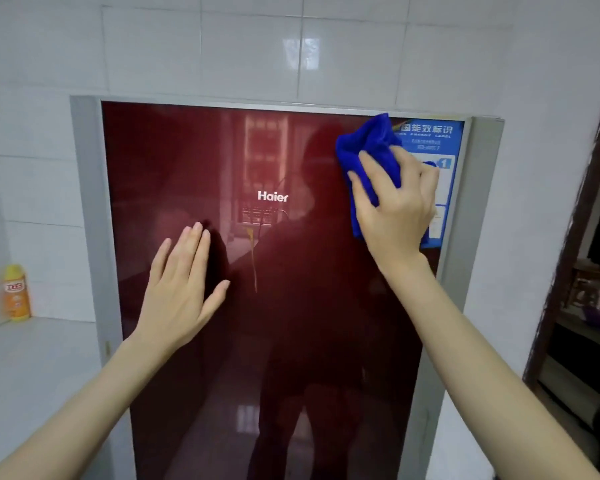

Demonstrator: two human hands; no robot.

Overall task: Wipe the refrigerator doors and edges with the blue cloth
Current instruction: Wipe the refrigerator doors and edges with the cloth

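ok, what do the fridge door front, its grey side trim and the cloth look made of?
Refrigerator door: likely dark red glass or high-gloss panel; it mirrors the room sharply. Grey side trim: matte painted metal or plastic, can't tell; no reflections. Blue cloth: soft, microfibre-like fabric; fuzzy, bunched in folds.

Refrigerator door (284, 341): red glass face, unobstructed across its centre and lower half; left hand (181, 282) lies flat on the left-centre part; right hand (395, 206) grips the blue cloth (364, 157) against the upper right corner, partly over the energy label (444, 133); top edge: tiled wall (250, 57) rises behind it; left side: counter (32, 368) butts against the grey frame (90, 202); yellow bottle (16, 292) stands at the counter's back; right side: narrow wall strip, then dark door frame (568, 240).
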